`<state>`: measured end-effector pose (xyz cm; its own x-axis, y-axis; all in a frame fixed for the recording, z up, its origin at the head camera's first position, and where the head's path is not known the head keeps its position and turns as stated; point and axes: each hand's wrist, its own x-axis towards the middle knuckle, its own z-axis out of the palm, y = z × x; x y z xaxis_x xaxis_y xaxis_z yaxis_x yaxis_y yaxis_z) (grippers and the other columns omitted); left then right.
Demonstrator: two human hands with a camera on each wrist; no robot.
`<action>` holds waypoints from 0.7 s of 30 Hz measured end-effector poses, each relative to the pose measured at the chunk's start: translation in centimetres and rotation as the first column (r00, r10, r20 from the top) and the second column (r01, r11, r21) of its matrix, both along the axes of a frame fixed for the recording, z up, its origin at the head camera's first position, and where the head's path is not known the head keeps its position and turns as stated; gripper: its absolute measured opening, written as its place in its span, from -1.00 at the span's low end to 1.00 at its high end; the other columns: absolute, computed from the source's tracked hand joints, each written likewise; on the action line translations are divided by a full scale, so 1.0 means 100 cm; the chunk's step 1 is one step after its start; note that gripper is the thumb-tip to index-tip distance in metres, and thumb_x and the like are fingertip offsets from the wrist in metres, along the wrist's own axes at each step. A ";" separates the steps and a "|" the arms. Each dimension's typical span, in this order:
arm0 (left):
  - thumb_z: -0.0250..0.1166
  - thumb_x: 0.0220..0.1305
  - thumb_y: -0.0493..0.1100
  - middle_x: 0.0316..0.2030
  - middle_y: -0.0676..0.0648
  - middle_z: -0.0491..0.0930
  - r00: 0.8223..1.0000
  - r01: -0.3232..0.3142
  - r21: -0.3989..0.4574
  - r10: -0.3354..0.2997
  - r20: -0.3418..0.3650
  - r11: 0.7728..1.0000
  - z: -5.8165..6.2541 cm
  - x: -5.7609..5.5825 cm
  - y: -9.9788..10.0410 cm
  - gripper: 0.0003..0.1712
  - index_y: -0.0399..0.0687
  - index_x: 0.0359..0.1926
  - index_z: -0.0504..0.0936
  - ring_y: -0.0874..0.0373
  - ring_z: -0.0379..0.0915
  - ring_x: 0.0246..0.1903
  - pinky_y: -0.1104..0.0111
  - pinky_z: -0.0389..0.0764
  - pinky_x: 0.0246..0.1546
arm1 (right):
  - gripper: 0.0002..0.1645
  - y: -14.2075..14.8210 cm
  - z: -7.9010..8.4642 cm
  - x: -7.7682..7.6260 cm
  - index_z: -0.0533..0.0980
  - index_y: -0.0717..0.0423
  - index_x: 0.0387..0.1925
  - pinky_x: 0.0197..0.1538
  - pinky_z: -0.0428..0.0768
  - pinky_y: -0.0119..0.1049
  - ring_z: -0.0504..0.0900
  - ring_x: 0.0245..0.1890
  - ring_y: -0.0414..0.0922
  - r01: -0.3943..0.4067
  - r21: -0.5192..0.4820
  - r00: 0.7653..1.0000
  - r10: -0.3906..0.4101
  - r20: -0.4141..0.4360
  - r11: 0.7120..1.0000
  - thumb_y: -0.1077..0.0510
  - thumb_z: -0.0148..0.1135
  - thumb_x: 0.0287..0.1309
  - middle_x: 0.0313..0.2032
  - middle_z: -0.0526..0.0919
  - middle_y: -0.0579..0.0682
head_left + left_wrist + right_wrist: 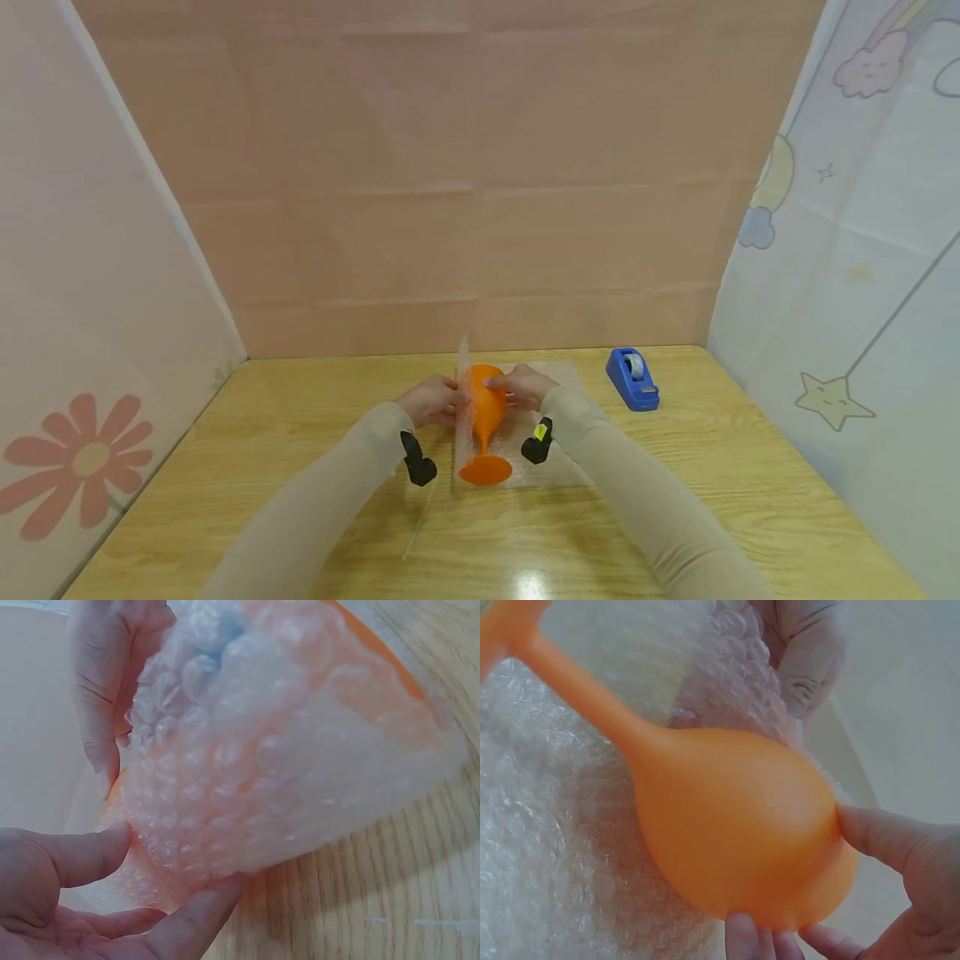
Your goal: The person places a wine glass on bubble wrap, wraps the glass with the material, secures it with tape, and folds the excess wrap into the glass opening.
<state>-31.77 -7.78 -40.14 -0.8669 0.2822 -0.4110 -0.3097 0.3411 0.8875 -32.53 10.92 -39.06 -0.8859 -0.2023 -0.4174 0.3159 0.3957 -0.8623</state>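
Observation:
An orange wine glass (488,408) lies on its side on a sheet of bubble wrap (551,467), its round foot toward me. My right hand (527,386) grips the bowl near the rim, thumb on one side and fingers beneath, as the right wrist view shows. At the glass's left, my left hand (432,400) holds the raised edge of the bubble wrap between thumb and fingers. In the left wrist view the lifted bubble wrap (225,772) stands against the glass and covers most of it, with orange showing through.
A blue tape dispenser (633,383) with a roll of tape stands at the right rear of the wooden table (300,433). A pinkish-brown backdrop (465,208) rises behind the table, and patterned sheets hang on both sides.

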 end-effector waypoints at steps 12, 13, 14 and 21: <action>0.14 0.38 -0.29 -0.08 -0.26 0.58 0.999 0.028 -0.075 -0.029 -0.018 0.997 0.010 0.001 -0.010 -0.61 -0.42 0.16 0.42 0.05 0.59 -0.23 0.17 0.66 -0.07 | -0.42 -0.008 0.000 0.003 0.32 0.38 0.19 0.26 0.46 -0.07 0.49 0.13 0.12 0.026 -0.094 0.999 -0.022 0.048 0.995 0.11 0.21 0.28 0.20 0.36 0.24; 0.14 0.38 -0.29 -0.08 -0.26 0.58 0.999 0.033 -0.081 -0.034 -0.022 0.996 0.010 0.001 -0.010 -0.62 -0.42 0.15 0.43 0.05 0.59 -0.23 0.17 0.66 -0.08 | -0.39 -0.008 -0.001 0.003 0.28 0.38 0.21 0.25 0.47 -0.07 0.50 0.10 0.10 0.034 -0.095 0.998 -0.029 0.054 0.995 0.10 0.22 0.27 0.21 0.34 0.24; 0.15 0.38 -0.29 -0.09 -0.25 0.58 0.999 0.033 -0.087 -0.035 -0.023 0.996 0.010 0.002 -0.010 -0.62 -0.42 0.14 0.44 0.05 0.59 -0.24 0.17 0.66 -0.09 | -0.37 -0.008 -0.002 0.002 0.26 0.38 0.22 0.25 0.48 -0.07 0.50 0.09 0.09 0.035 -0.103 0.998 -0.029 0.058 0.994 0.11 0.22 0.27 0.21 0.32 0.25; 0.20 0.34 -0.29 -0.11 -0.22 0.56 0.999 0.031 -0.104 -0.035 -0.037 0.994 0.013 0.002 -0.006 -0.67 -0.43 0.05 0.48 0.07 0.58 -0.26 0.17 0.66 -0.09 | -0.32 -0.001 -0.007 -0.002 0.22 0.37 0.27 0.23 0.50 -0.12 0.52 -0.05 0.00 0.045 -0.149 0.995 -0.032 0.092 0.988 0.11 0.22 0.27 0.15 0.34 0.24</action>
